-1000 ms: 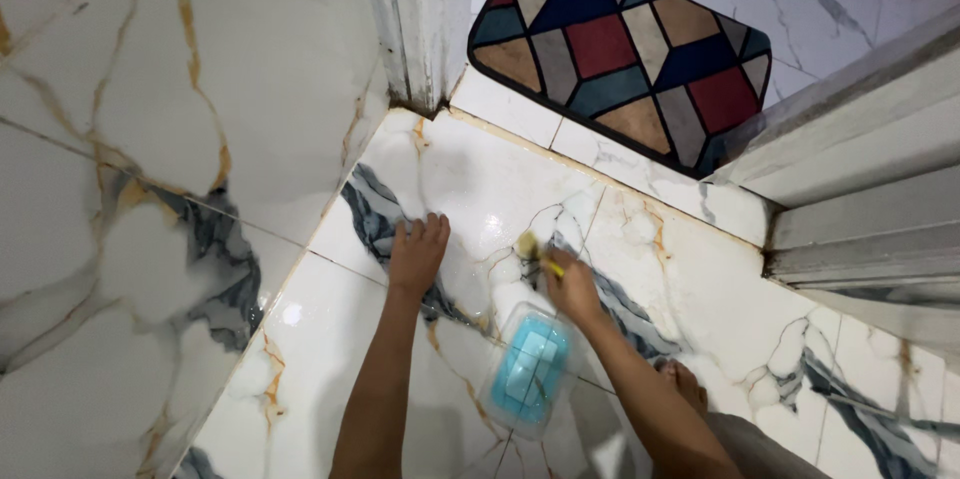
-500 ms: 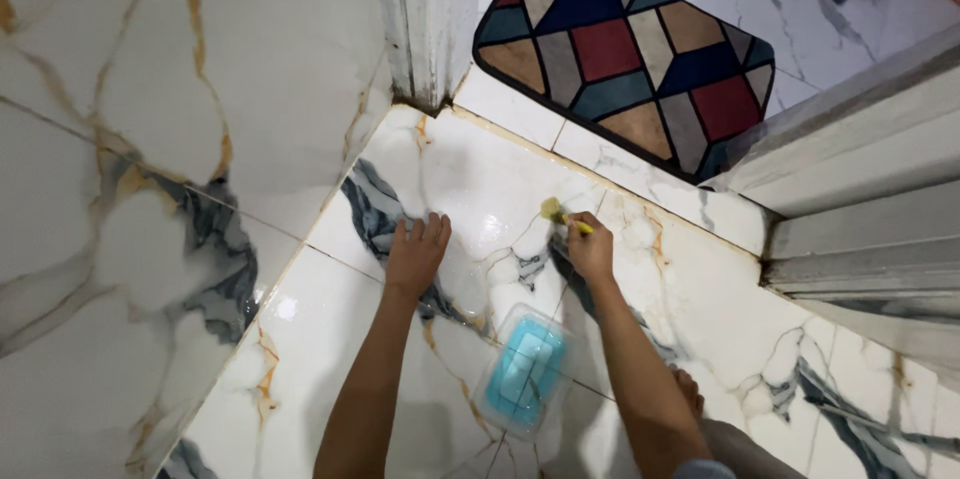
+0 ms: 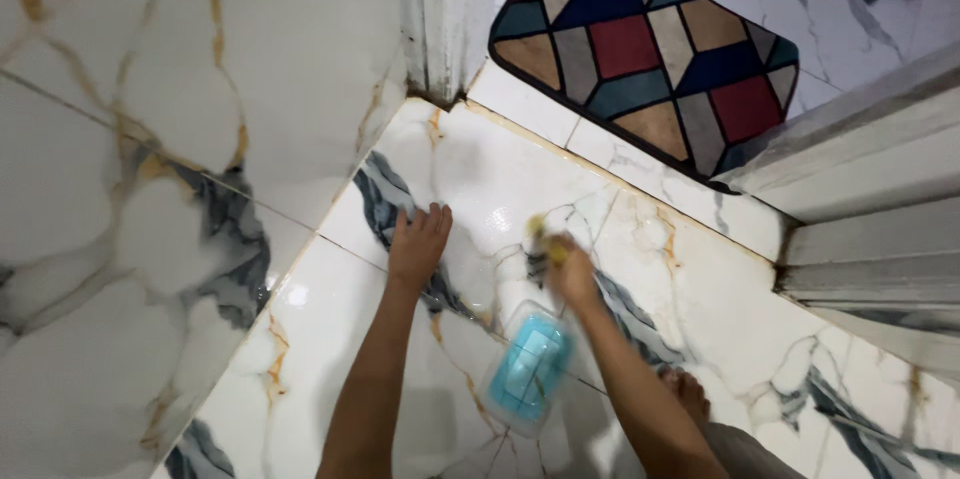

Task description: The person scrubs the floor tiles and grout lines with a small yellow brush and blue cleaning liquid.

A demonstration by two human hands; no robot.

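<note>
Pressing flat on the floor [image 3: 480,179], the left hand [image 3: 418,244] lies palm down with its fingers spread lightly over a dark vein in the white marble tile. Its forearm runs straight back toward the bottom of the view.

To its right, the right hand [image 3: 572,274] is closed around a small brush [image 3: 540,237] with a yellow handle. The pale bristle end sticks out past the knuckles and sits on the wet tile, close to a grout line. Hand and brush are blurred, so the exact grip on the handle cannot be told.

Just behind the right hand, between the two forearms, a clear plastic tub [image 3: 525,367] rests on the floor. Something blue lies inside it; what it is cannot be told. The tub is near the right wrist but apart from the left arm.

A bare foot [image 3: 688,391] shows beside the right forearm, lower right.

On the left rises a marble wall [image 3: 150,139] with gold and grey veins, meeting the floor along a slanted edge. A white door frame [image 3: 450,9] stands at the corner above the hands. Beyond the threshold lies a mat [image 3: 645,49] patterned in red, blue, tan and grey blocks. White door [image 3: 870,199] panels fill the right side.
</note>
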